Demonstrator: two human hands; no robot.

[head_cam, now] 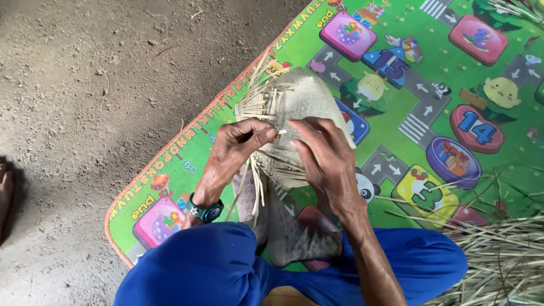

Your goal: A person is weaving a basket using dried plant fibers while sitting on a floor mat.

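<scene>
Your left hand (pixel 241 141) curls tight, thumb and fingertips pinched together, wrist bent inward; your right hand (pixel 323 156) arches just beside it, fingers spread and pressing down, forearm angled back toward you

We count two hands (pixel 241 144), one woven basket (pixel 294 107), one wristwatch (pixel 205 211), one play mat (pixel 430 113), and one straw pile (pixel 498 255).

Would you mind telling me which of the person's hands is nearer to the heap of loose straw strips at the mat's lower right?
The right hand. It grips the woven piece on the side toward the straw heap; the left hand pinches a strip on the piece's far side.
</scene>
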